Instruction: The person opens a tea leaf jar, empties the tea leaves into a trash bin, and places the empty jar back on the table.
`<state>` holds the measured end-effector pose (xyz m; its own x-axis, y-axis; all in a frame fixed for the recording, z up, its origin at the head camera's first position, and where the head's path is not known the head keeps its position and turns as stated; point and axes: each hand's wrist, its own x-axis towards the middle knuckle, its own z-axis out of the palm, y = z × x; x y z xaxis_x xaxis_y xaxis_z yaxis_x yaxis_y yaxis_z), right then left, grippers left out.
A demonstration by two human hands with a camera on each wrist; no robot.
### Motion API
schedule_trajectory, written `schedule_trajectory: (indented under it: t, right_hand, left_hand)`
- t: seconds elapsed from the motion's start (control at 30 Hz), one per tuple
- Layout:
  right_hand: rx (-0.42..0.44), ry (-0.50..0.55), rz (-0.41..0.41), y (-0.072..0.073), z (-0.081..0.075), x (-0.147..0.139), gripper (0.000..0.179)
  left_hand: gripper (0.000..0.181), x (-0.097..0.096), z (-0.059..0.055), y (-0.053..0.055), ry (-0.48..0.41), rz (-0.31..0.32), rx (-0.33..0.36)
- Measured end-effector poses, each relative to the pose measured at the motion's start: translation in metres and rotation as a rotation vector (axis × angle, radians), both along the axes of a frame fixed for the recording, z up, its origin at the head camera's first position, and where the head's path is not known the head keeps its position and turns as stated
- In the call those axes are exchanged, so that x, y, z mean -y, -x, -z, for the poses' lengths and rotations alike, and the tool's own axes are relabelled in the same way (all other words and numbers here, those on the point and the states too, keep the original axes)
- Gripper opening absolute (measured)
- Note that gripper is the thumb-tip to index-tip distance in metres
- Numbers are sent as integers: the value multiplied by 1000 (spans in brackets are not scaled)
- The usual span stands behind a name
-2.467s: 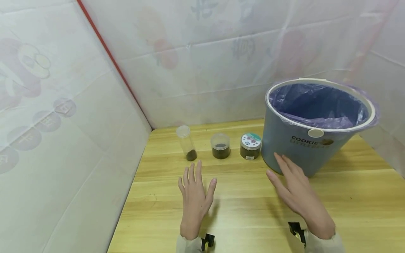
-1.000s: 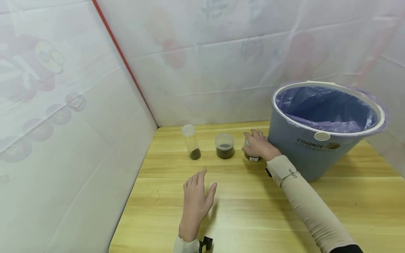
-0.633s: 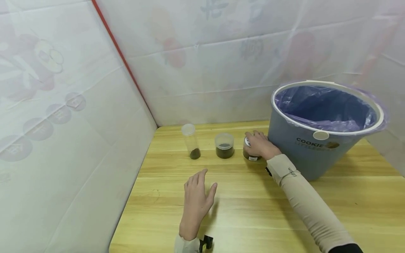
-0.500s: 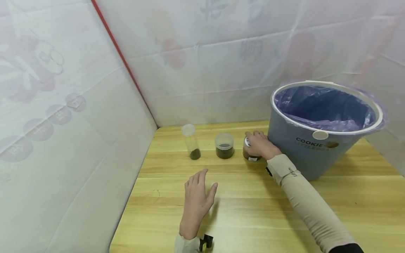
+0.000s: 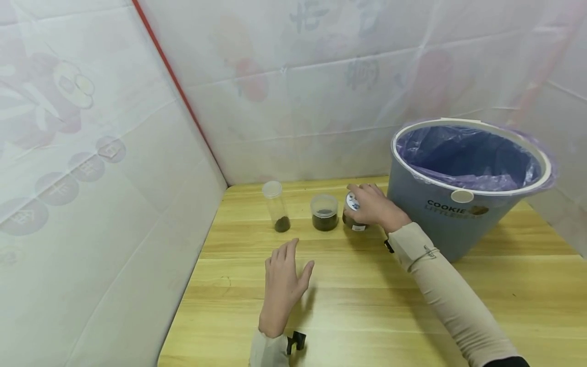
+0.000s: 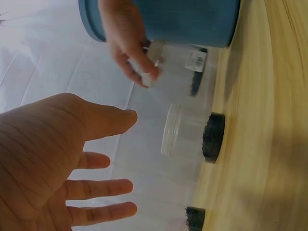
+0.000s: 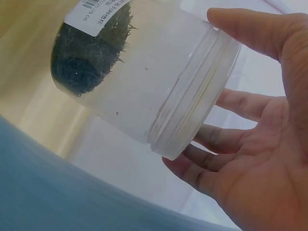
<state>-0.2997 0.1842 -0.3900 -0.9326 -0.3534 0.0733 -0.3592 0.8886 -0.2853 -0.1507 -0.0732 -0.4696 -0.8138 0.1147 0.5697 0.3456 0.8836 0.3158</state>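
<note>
My right hand [image 5: 378, 208] grips a clear round jar [image 5: 352, 202] by its lid, thumb on one side and fingers on the other. The jar has a printed lid top, a white barcode label and a dark, bristly clump [image 7: 91, 57] inside; in the head view it leans a little. My left hand [image 5: 281, 278] hovers above the table, fingers spread and holding nothing. Beyond that hand stand a tall clear tube [image 5: 277, 206] with dark material at its bottom and a wide clear jar [image 5: 324, 220] with a dark layer inside. My right fingers hide part of the gripped jar.
A blue bucket [image 5: 440, 232] with a white rim and a purple liner bag [image 5: 486, 181] stands just right of the gripped jar. The wooden table [image 5: 357, 306] meets pale printed sheeting [image 5: 298, 117] behind and at the left.
My right hand has gone from over the table in front of the bucket to the lidded jar, gripped it and shifted it slightly left, away from the bucket. My left hand has barely moved.
</note>
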Motion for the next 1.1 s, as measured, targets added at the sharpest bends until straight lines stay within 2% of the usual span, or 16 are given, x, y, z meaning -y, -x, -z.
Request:
schedule_trajectory:
  t: [0.13, 0.33, 0.47, 0.57, 0.7, 0.8, 0.93, 1.1]
  right_hand:
    - [-21, 12, -21, -9, -13, 5, 76]
    - [-51, 67, -83, -30, -36, 16, 82]
    - [-86, 98, -142, -50, -50, 23, 82]
    - [-116, 119, -171, -65, -58, 27, 81]
    - [-148, 155, -213, -82, -66, 30, 82]
    - [-156, 191, -236, -94, -71, 32, 83]
    - [-138, 230, -230, -106, -76, 33, 82]
    - [-136, 234, -213, -115, -76, 31, 78]
  left_hand:
    - [68, -2, -4, 7, -13, 18, -4]
    - [82, -8, -23, 16, -115, 160, 44]
    - [92, -14, -35, 19, -135, 214, 105]
    - [100, -19, -43, 23, -156, 254, 124]
    - [112, -28, -50, 28, -208, 323, 86]
    - [118, -35, -54, 28, -237, 352, 74]
    - [115, -44, -59, 24, -265, 365, 69]
    - [108, -50, -62, 20, -284, 383, 14]
